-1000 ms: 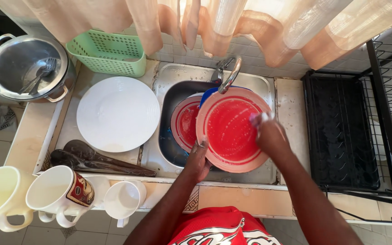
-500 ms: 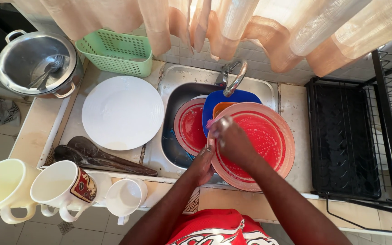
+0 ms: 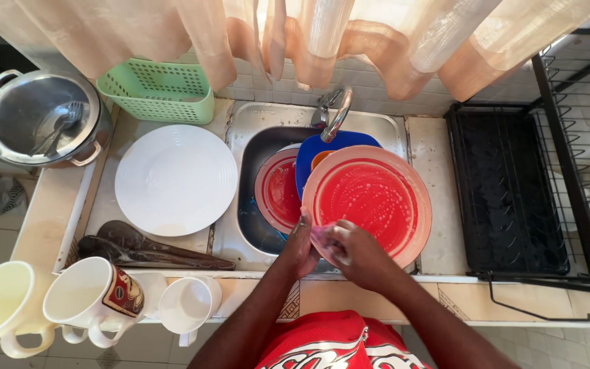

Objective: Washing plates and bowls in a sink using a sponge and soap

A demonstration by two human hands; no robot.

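Observation:
A large red plate (image 3: 370,201) with a pale rim, speckled with suds, is held over the sink (image 3: 257,147). My left hand (image 3: 300,246) grips its near rim. My right hand (image 3: 353,251) presses a pinkish soapy sponge (image 3: 324,239) against the plate's near edge. Behind it in the sink lie a second red plate (image 3: 278,191) and a blue plate (image 3: 315,154) under the tap (image 3: 336,113).
A white plate (image 3: 175,179) and dark wooden spoons (image 3: 145,249) rest on the drainboard left of the sink. Three mugs (image 3: 83,301) stand at the front left. A steel pot (image 3: 39,123) and green basket (image 3: 158,89) sit behind. A black dish rack (image 3: 507,191) stands right.
My right hand slid from the plate's upper right across to its near left edge with the sponge. The plate shifted slightly right and lower.

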